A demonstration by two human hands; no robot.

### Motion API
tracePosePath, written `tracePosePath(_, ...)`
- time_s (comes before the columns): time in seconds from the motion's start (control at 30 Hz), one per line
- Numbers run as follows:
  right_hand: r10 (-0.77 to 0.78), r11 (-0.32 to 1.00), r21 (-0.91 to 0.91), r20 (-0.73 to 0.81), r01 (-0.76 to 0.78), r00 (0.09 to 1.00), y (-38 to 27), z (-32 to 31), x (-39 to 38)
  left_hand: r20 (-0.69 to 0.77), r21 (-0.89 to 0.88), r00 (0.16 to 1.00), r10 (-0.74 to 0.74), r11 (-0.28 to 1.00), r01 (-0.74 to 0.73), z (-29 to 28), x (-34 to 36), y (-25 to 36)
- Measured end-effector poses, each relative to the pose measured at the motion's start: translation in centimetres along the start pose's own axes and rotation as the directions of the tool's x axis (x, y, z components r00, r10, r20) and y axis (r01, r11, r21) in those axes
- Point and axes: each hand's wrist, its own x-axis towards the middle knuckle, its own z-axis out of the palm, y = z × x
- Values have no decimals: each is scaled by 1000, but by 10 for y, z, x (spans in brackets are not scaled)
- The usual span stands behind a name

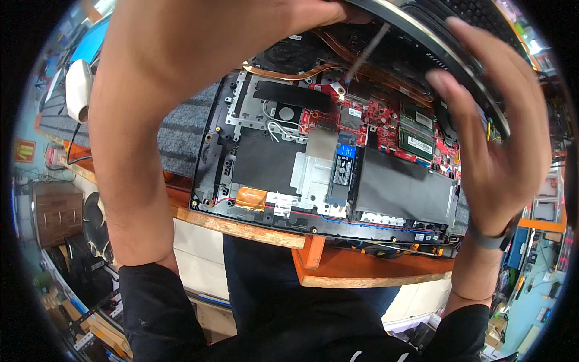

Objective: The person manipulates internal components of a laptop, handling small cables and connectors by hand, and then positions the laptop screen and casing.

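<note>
An opened laptop point(271, 160) lies in front of me, its inside bared: red circuit board point(380, 114), copper heat pipes point(295, 75), green memory modules point(416, 142) and a blue-labelled solid-state drive point(344, 166). My left hand point(289, 18) reaches over its far side to a dark, silver-rimmed part point(416, 48); its fingertips are hidden. Below that rim a thin grey rod point(368, 53), like a screwdriver shaft, slants toward the board, its upper end out of sight. My right hand point(500, 133) is at the rim's right end, fingers apart; contact with it is unclear.
The laptop sits on a grey striped mat point(184, 133) over a wooden bench point(241, 228). A white device point(77, 90) with a cable stands at the left. Beyond the rim lies a black keyboard point(476, 13). A brown cabinet point(57, 211) is at the far left.
</note>
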Motion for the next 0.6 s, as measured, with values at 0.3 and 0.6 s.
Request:
tracePosePath(0.3,279,847,402,220,-348,935,-29,43,-38,29,137,999,23,990,-27,-6,9,19)
tracePosePath(0.6,456,632,463,426,-621,781,-14,77,-24,9,138,993,115,984,-116,8,-10,6)
